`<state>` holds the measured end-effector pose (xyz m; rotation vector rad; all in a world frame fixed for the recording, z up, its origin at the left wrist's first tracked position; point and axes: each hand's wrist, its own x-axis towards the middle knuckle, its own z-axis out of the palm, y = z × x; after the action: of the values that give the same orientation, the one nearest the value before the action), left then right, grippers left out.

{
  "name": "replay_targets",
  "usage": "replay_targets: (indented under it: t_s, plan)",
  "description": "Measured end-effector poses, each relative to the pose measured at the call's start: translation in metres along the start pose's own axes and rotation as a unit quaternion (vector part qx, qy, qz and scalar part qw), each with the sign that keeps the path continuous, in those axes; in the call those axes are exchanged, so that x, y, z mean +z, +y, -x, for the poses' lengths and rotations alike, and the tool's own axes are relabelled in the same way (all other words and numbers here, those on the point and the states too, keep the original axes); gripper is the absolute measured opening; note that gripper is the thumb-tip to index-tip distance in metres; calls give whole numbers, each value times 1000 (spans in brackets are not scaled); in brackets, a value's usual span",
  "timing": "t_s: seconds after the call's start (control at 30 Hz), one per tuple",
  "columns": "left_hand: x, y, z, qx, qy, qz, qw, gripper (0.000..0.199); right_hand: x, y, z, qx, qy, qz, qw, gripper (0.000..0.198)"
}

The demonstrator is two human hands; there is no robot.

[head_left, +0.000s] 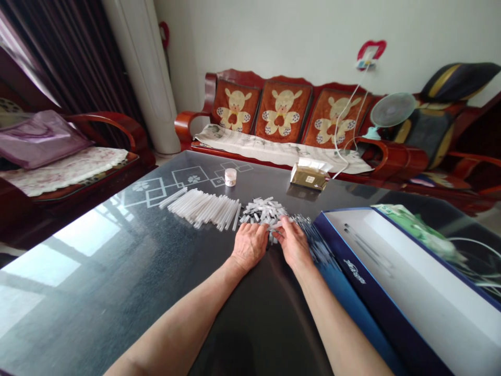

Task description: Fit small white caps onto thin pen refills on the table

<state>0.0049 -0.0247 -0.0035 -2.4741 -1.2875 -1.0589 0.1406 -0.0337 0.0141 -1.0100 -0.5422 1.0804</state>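
Observation:
My left hand (pixel 249 244) and my right hand (pixel 293 242) rest side by side on the dark glossy table (pixel 129 271), fingertips meeting at the near edge of a heap of small white caps (pixel 263 211). The fingers of both hands pinch at something small and white between them; what it is I cannot make out. Left of the heap lies a row of several translucent white tubes (pixel 203 207). A bundle of thin dark rods (pixel 313 237) lies just right of my right hand, blurred.
An open blue box with a white inside (pixel 415 282) stands at the right with a few rods in it. A small white jar (pixel 230 177) and a tissue pack (pixel 309 175) sit farther back. A wooden sofa (pixel 282 112) and a desk fan (pixel 391 110) stand behind the table.

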Motion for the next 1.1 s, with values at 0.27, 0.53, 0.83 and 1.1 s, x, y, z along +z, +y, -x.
replay_targets:
  t_s: [0.27,0.53,0.83,1.1]
  plan:
    - [-9,9,-2,-65,-113,5,991,26,4,12,3,-16,-37,16,999,32]
    - [-12,10,-4,-70,-86,3,994,32,7,10,4,-28,-45,0,999,28]
    - [-13,7,-11,-182,-150,405,883,44,5,-1,3,-25,-103,-8,994,29]
    - [-17,3,-16,-295,-270,686,608,47,1,-8,3,-9,-166,15,986,29]
